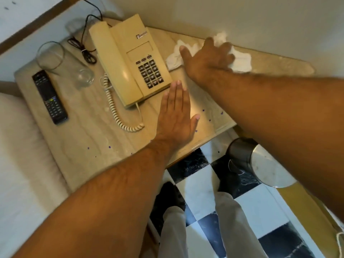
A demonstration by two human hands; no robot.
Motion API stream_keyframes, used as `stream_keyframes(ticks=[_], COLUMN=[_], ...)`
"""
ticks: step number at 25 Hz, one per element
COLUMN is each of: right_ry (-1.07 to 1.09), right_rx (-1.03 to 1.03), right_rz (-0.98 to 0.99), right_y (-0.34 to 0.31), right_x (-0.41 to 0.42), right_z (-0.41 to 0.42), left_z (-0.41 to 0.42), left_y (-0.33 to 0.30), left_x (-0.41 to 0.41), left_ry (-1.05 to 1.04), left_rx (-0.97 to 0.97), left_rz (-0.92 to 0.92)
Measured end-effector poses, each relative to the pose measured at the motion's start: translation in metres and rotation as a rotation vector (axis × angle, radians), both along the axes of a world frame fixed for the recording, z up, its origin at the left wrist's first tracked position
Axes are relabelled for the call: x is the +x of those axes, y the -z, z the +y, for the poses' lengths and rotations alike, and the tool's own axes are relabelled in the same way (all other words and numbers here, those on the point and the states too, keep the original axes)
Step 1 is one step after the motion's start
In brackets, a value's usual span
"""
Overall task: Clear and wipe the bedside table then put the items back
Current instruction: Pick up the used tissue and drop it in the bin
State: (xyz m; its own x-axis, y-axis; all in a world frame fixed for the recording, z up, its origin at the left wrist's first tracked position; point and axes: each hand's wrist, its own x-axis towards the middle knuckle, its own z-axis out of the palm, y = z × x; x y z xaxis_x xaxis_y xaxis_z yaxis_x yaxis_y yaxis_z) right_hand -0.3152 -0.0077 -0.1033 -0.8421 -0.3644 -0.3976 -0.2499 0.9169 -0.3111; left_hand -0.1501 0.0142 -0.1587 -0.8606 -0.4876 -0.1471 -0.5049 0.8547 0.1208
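White cloth lies flat under the splayed right hand at the marble worktop's far wall-side corner, while the left hand rests empty and flat beside the telephone, so firm overlapping strokes would probably suit best.

On the bedside table the phone sits just left of the left hand, its near corner touching the fingertips. Its coiled cord trails to the left of those fingers. Farther left stands a glass, then a remote. The right hand lies flat on a cloth beyond the left fingertips, near the wall. A bin stands on the floor below the right forearm
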Motion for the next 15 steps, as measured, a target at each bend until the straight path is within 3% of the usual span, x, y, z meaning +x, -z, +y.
stream_keyframes(ticks=[4,7,9,12,15], right_ry=[-0.137,-0.274,-0.189,0.137,0.264], right_rx=[0.025,-0.192,-0.368,-0.608,-0.589], right_rz=[0.12,0.13,0.085,0.006,0.019], right_y=[0.02,0.02,0.015,0.006,0.008], right_x=[-0.01,-0.021,-0.023,-0.016,0.014], right_z=[-0.016,0.009,0.04,0.093,0.166], left_z=[-0.01,-0.011,-0.01,-0.009,0.005], left_y=[0.014,0.014,0.013,0.01,0.007], left_x=[0.006,0.005,0.003,0.002,-0.024], left_ry=[0.044,0.07,0.079,0.097,0.213], left_rx=[0.092,0.104,0.098,0.08,0.079], left_rz=[0.114,0.142,0.108,0.031,0.034])
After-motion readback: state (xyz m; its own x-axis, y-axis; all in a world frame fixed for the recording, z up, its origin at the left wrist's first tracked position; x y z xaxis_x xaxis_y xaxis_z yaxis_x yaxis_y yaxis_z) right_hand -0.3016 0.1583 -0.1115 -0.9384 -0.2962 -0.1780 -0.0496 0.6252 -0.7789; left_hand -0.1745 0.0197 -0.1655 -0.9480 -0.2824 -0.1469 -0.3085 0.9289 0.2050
